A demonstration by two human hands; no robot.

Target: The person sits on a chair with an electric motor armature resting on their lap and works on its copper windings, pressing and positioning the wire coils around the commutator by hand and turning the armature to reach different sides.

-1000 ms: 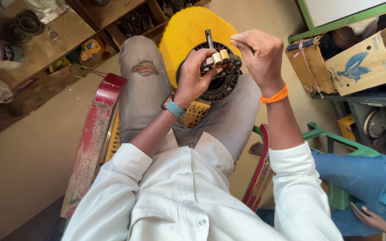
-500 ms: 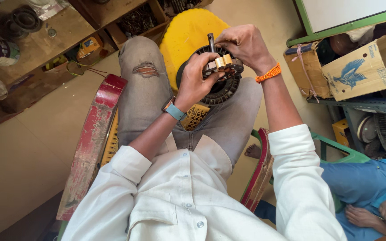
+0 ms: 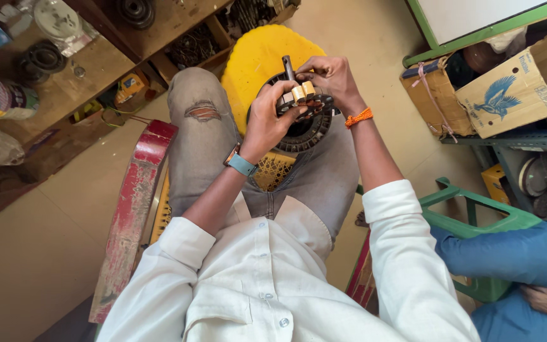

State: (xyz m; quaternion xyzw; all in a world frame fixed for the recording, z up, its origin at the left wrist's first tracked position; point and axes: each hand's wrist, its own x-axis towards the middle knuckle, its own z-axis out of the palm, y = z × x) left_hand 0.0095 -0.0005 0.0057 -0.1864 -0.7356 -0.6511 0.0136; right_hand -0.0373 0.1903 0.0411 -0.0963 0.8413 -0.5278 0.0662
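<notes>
- The floor (image 3: 39, 253) is pale, smooth and matt, and carries everything else in the scene.
- A wooden shelf unit (image 3: 96, 69) stands far left, its boards worn and dusty, crowded with round metal parts, tins and a crumpled clear bag.
- The person sits on a chair with a chipped red frame (image 3: 131, 215) and a yellow woven seat, knees in faded grey jeans, one torn at the knee.
- A yellow plastic stool (image 3: 254, 54) sits beyond the knees; a green plastic chair (image 3: 476, 215) stands to the right, beside a co-worker's blue sleeve.
- Cardboard boxes (image 3: 514, 82) sit far right, one printed with a blue bird, another tied with string.
- The motor stator (image 3: 305, 120), a dark ribbed ring of stacked metal with a short steel shaft standing up from its centre, rests on the person's lap, held up between both hands.
- The left hand (image 3: 267, 123) is clamped on the near left rim, thumb pressing by the tan coil bundles on top.
- The right hand (image 3: 330, 79) curls over the far right edge, fingers closed on the ring.
- Judging from this, the work goes best with the ring braced firmly on the thigh, the thumbs pushing the windings down evenly, and no sharp tugging on the thin wire.
</notes>
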